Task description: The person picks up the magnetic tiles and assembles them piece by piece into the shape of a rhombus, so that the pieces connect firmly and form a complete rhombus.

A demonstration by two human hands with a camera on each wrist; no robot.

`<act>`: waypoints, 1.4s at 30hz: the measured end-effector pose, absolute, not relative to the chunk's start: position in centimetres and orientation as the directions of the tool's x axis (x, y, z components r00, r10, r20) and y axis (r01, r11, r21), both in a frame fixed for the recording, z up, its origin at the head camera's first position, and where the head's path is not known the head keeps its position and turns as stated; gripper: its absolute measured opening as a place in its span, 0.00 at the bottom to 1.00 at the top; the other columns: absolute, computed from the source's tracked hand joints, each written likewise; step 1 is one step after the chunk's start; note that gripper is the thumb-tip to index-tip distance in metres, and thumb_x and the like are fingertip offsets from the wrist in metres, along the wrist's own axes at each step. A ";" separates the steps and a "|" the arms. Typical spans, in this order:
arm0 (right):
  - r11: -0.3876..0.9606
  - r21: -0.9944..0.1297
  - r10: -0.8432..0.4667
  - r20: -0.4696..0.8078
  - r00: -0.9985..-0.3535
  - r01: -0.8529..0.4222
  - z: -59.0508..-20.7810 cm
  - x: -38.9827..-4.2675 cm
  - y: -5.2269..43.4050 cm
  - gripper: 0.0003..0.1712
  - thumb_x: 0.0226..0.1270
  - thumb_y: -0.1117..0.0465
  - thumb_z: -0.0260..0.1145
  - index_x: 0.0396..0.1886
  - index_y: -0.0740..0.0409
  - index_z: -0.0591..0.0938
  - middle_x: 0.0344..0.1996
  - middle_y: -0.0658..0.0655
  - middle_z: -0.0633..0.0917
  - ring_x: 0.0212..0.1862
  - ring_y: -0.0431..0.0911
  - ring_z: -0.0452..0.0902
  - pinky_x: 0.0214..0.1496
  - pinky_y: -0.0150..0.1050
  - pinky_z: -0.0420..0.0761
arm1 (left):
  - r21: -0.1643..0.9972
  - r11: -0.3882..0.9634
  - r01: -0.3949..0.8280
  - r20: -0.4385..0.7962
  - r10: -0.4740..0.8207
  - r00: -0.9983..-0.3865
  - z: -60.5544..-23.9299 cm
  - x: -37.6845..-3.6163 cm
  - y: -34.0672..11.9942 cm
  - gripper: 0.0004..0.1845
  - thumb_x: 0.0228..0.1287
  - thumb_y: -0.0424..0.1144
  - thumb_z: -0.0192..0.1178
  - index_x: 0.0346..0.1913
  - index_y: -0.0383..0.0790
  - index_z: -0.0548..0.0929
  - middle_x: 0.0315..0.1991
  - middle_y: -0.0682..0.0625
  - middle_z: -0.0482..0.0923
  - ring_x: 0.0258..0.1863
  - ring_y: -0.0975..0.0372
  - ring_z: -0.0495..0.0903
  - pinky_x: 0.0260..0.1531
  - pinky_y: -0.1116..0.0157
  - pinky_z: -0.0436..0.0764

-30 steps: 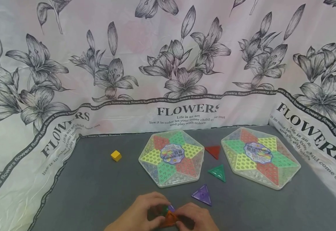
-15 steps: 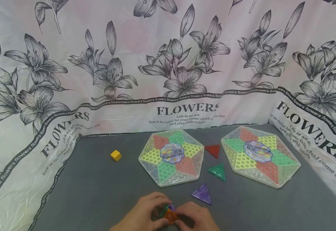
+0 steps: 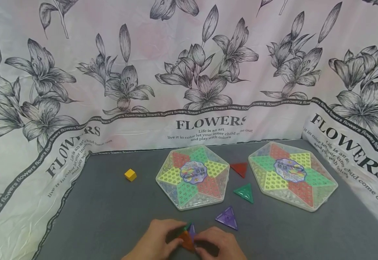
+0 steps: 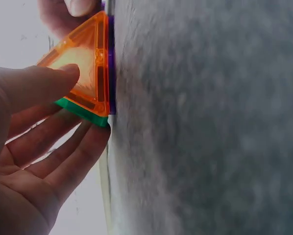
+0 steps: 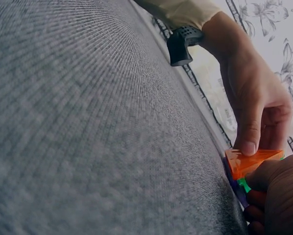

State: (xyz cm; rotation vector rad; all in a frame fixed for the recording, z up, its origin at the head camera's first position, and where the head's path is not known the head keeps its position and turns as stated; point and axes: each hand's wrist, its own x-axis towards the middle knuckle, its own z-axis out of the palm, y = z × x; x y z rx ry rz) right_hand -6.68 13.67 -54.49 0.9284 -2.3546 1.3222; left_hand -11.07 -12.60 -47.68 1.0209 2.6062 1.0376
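At the near edge of the grey mat [image 3: 111, 216], the left hand [image 3: 158, 240] and right hand [image 3: 219, 245] both pinch an orange triangle tile [image 3: 186, 240], tilted up against green and purple tiles. I'd say steady the lower edges so they seat flush. The backdrop cloth [image 3: 189, 72] reads "FLOWERS", "Life is an art".

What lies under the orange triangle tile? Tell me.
Under the orange triangle tile, a green tile and a purple tile show as edges. The left hand and right hand cover their remaining surfaces.
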 end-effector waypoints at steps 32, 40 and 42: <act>0.276 -0.738 -0.439 0.473 -0.764 -0.616 -53.1 -7.4 15.1 0.20 0.69 0.63 0.80 0.58 0.46 0.90 0.50 0.45 0.93 0.52 0.38 0.90 0.55 0.33 0.88 | 0.685 0.616 0.390 0.132 0.422 -0.897 -47.1 -13.0 -21.3 0.25 0.65 0.53 0.79 0.61 0.47 0.91 0.56 0.51 0.92 0.54 0.57 0.91 0.53 0.59 0.91; 0.336 -0.669 -0.426 0.520 -0.740 -0.663 -49.2 -9.2 20.8 0.29 0.62 0.64 0.85 0.64 0.50 0.89 0.55 0.51 0.93 0.57 0.42 0.90 0.64 0.27 0.83 | 0.831 0.282 0.479 0.325 0.453 -0.830 -45.2 -12.3 -18.5 0.28 0.67 0.34 0.78 0.69 0.50 0.86 0.64 0.50 0.89 0.64 0.59 0.88 0.63 0.60 0.87; 0.385 -0.660 -0.391 0.517 -0.762 -0.645 -48.5 -9.9 22.6 0.31 0.59 0.64 0.86 0.64 0.48 0.89 0.56 0.50 0.93 0.58 0.41 0.90 0.65 0.25 0.81 | 0.850 0.183 0.495 0.358 0.490 -0.795 -44.8 -12.3 -17.4 0.30 0.67 0.30 0.77 0.71 0.46 0.85 0.66 0.49 0.88 0.66 0.58 0.87 0.65 0.62 0.86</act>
